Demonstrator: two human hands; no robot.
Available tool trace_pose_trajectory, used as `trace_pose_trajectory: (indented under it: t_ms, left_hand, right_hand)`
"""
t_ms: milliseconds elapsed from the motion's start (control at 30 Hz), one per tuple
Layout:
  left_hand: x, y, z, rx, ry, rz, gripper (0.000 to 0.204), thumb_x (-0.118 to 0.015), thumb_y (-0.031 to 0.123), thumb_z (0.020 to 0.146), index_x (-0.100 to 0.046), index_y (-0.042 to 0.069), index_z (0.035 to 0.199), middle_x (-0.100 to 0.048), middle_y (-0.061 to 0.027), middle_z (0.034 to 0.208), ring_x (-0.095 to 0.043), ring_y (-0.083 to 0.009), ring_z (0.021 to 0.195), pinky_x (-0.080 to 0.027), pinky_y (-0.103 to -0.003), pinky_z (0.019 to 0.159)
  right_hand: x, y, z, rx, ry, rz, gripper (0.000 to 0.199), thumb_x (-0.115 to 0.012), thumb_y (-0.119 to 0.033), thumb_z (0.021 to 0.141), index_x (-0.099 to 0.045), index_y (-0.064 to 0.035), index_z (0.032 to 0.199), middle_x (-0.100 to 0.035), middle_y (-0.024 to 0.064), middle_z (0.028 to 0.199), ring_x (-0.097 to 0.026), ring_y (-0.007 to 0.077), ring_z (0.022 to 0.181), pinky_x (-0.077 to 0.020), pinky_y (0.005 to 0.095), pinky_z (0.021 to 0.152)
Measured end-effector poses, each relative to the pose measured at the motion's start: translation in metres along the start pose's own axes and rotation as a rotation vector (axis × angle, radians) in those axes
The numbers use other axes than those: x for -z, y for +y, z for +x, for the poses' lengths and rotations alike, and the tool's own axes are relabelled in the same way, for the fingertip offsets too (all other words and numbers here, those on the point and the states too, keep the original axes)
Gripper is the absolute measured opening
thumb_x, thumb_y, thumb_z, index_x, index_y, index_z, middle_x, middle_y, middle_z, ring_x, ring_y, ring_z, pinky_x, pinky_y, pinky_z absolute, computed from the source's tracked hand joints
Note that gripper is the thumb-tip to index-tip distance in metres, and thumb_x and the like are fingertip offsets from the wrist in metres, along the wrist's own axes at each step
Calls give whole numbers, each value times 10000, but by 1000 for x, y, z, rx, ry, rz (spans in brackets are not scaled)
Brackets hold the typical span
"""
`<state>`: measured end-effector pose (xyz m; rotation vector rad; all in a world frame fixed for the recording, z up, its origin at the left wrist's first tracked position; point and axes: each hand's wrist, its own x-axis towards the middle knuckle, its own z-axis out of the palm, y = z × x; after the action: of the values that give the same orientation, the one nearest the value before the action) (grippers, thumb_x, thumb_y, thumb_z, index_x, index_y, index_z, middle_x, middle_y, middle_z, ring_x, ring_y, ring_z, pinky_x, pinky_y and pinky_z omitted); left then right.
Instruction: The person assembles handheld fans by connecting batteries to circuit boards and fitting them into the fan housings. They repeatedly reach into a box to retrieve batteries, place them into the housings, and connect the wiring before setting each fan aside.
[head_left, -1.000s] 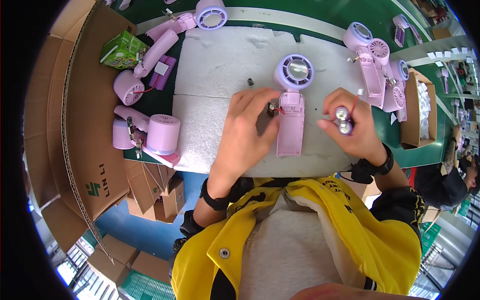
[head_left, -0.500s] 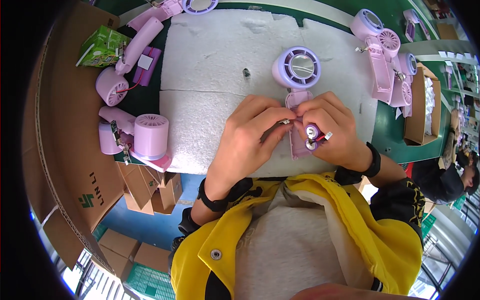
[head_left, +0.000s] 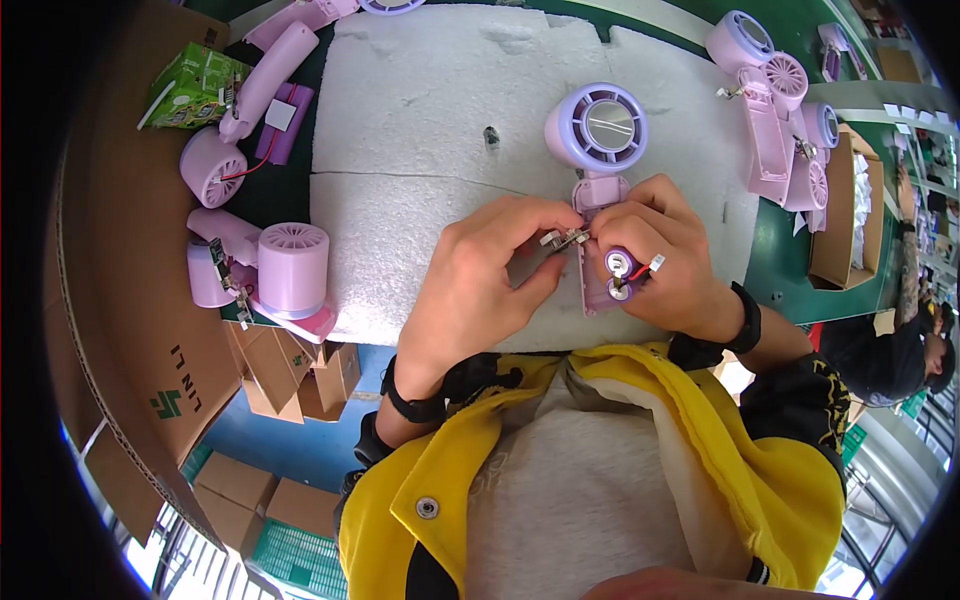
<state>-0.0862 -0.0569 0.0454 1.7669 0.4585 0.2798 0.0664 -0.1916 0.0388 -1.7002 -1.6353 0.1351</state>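
Observation:
In front of me on the foam lies a lilac handheld fan (head_left: 597,127), its round head pointing away and its pink handle shell (head_left: 597,292) opened toward me. My left hand (head_left: 490,270) pinches a small circuit board (head_left: 566,240) with white connectors between thumb and forefinger, over the handle. My right hand (head_left: 665,260) is closed around a purple battery pack (head_left: 619,264), with two silver cell ends showing. A short red wire with a white plug (head_left: 656,263) sticks out beside it. The right fingertips meet the board's edge; their exact grip there is hidden.
White foam sheets (head_left: 420,110) cover the green table. Fan parts (head_left: 293,270) and a green packet (head_left: 190,88) stand at the left, beside a large cardboard box (head_left: 130,250). More fan parts (head_left: 768,150) and a small carton (head_left: 835,262) are at the right. A person (head_left: 890,355) sits far right.
My left hand has shifted slightly left and turned, bringing more of the circuit board into sight. The right hand keeps the battery pack nearly in place. The whole view has shifted a little.

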Motion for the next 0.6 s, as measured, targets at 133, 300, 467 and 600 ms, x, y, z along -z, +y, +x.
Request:
trace_pose_trajectory:
  t_ms: [133, 300, 467, 600]
  left_hand:
    - [-2, -16, 7, -293, 69, 177, 357, -691, -128, 695, -708, 73, 990, -664, -89, 986, -662, -251, 849, -526, -302, 720]
    - [-9, -19, 0, -331, 167, 238, 323, -716, -99, 661, -706, 75, 933, -648, -102, 1011, -659, -271, 844, -522, -306, 729]
    - [-13, 0, -4, -208, 106, 133, 304, -711, -108, 682, -689, 61, 934, -644, -114, 1002, -657, -269, 835, -524, -306, 731]
    - [-17, -2, -2, -138, 152, 123, 275, -705, -111, 718, -673, 50, 939, -645, -107, 992, -656, -238, 830, -519, -297, 719]
  right_hand:
    - [1, 2, 1, 33, -22, -5, 255, -755, 16, 643, -569, -75, 793, -672, 53, 834, -553, 269, 718, -470, 339, 622]
    - [1, 3, 0, 28, -26, 11, 238, -737, 12, 642, -574, -73, 793, -678, 55, 846, -568, 275, 736, -477, 339, 634]
    - [4, 6, 1, 33, -54, 49, 207, -739, -8, 678, -595, -66, 815, -670, 68, 845, -574, 274, 744, -481, 340, 644]
    - [13, 2, 4, -47, -15, 184, 166, -743, -73, 752, -631, -49, 873, -646, 88, 815, -584, 245, 748, -474, 326, 646]
